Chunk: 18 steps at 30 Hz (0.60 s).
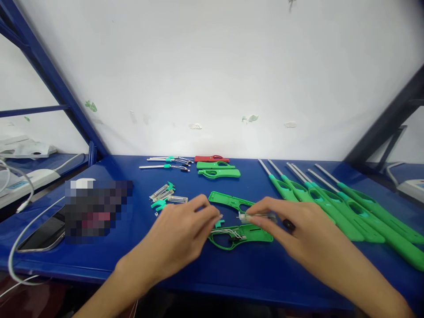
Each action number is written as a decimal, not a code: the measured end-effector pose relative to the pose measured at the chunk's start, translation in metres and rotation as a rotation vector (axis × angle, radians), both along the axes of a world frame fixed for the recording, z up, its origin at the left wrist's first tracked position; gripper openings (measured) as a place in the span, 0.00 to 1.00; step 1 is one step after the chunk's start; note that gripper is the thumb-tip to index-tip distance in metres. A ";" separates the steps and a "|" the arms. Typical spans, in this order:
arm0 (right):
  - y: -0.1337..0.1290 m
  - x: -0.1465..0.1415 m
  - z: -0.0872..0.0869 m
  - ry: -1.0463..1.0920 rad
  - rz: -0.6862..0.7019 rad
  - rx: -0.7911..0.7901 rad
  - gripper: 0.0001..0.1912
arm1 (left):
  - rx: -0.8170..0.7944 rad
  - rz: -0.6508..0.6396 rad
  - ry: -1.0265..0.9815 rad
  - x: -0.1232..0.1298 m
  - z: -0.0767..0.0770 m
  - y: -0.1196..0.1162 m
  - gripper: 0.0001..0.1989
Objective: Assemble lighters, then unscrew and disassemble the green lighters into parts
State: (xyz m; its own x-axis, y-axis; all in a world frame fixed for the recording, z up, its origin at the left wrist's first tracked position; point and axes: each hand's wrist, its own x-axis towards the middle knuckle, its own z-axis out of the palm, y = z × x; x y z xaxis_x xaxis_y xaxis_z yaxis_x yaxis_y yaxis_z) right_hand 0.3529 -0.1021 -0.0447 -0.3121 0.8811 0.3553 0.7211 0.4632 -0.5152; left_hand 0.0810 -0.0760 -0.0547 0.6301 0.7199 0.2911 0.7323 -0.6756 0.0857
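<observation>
My left hand (pixel 188 227) is closed in a pinch above the near green casing half; a small piece between its fingertips is too hidden to name. My right hand (pixel 294 225) grips a clear tank (pixel 261 216) with a white tip pointing left. Below and between the hands lies a green casing half (pixel 255 234) with white wires (pixel 228 231) and a dark part in it. Another green casing half (pixel 227 199) rests just behind. A small teal piece (pixel 219 223) shows beside my left fingertips.
Finished-looking green lighters (pixel 367 221) lie at the right. Clear tanks (pixel 177 199) and teal pieces (pixel 159 204) are at centre left, metal rods (pixel 155 167) behind. Green casings (pixel 218 173) and a red one (pixel 212 158) sit near the wall. A phone (pixel 43 232) and cable (pixel 13 251) are left.
</observation>
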 end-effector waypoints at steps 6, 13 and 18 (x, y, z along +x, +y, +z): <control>-0.002 -0.002 0.001 -0.022 -0.030 0.000 0.11 | 0.023 0.272 0.188 -0.034 0.004 0.028 0.12; -0.001 -0.011 -0.001 -0.016 -0.020 -0.075 0.11 | 0.025 0.321 0.159 -0.038 0.011 0.025 0.14; 0.000 -0.023 -0.002 0.013 0.044 -0.108 0.09 | -0.089 0.075 0.027 -0.021 0.015 0.002 0.19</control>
State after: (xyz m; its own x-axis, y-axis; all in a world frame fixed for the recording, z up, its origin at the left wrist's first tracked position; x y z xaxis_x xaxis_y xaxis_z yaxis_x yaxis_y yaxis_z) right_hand 0.3304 -0.1025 -0.0468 -0.3472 0.9000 0.2634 0.6945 0.4355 -0.5727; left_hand 0.0601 -0.0741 -0.0398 0.5802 0.7875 0.2079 0.7833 -0.6095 0.1225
